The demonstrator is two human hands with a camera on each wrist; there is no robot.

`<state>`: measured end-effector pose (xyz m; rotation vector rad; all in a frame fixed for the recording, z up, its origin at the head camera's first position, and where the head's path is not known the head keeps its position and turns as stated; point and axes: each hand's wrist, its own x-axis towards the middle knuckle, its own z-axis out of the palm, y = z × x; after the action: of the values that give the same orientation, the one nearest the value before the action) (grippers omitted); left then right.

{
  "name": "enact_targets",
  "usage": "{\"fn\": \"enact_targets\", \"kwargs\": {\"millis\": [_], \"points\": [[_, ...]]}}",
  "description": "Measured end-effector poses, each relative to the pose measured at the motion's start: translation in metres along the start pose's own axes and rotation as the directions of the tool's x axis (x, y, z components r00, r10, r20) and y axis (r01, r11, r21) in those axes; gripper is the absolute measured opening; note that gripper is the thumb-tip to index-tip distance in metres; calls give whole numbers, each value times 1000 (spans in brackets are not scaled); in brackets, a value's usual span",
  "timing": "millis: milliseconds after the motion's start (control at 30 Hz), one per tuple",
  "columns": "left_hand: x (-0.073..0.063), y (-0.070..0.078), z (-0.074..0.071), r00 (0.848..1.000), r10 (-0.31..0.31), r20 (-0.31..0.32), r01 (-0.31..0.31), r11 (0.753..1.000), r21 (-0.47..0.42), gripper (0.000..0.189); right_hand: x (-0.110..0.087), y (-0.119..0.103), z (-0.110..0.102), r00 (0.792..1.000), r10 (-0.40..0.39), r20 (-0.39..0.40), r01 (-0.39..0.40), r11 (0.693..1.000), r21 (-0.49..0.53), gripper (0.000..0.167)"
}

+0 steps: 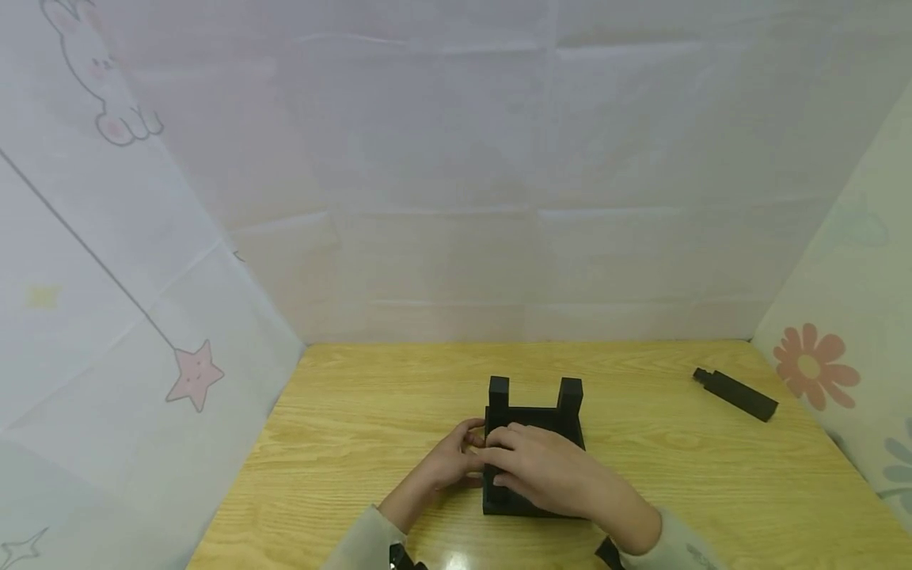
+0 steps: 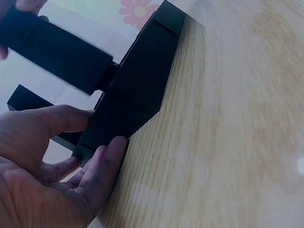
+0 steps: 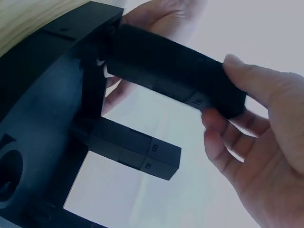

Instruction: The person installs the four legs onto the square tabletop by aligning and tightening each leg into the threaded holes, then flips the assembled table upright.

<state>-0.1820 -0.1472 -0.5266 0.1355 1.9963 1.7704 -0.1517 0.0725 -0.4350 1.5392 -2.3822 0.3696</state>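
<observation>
A black frame-like base [image 1: 527, 509] lies on the table, with two square black legs standing at its far corners, the left leg [image 1: 499, 392] and the right leg [image 1: 571, 393]. My left hand [image 1: 452, 459] grips its left side, thumb on one face and fingers against another. My right hand [image 1: 545, 467] pinches the free end of another black leg [image 3: 161, 61]. That leg's other end meets the base near my left hand; how deep it sits cannot be told. In the right wrist view, a leg with small printed numbers [image 3: 135, 147] projects from the base.
On the wooden table [image 1: 342, 396] a loose black leg [image 1: 741, 396] with a narrower end lies at the far right. A dark object [image 1: 609, 552] is partly hidden by the right sleeve. Printed cloth walls [image 1: 442, 174] enclose the back and sides.
</observation>
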Motion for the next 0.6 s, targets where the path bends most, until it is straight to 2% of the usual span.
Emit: {"fn": "enact_targets", "kwargs": {"millis": [167,333,433,600], "points": [[1,-2,1,1000,-9,-5,9,1000,0,79,3,1,4,999,20,-25,-23,995,-101,34],[0,-3,1,1000,-6,-2,6,1000,-10,80,-2,3,-1,996,56,64,-52,996,-74,52],[0,-3,0,1000,1,1,-1,1000,-11,78,-6,5,-5,993,50,105,-45,998,-54,60],[0,-2,-1,1000,4,-1,-4,1000,-6,77,-9,7,-9,997,-29,65,29,1000,-3,63]]}}
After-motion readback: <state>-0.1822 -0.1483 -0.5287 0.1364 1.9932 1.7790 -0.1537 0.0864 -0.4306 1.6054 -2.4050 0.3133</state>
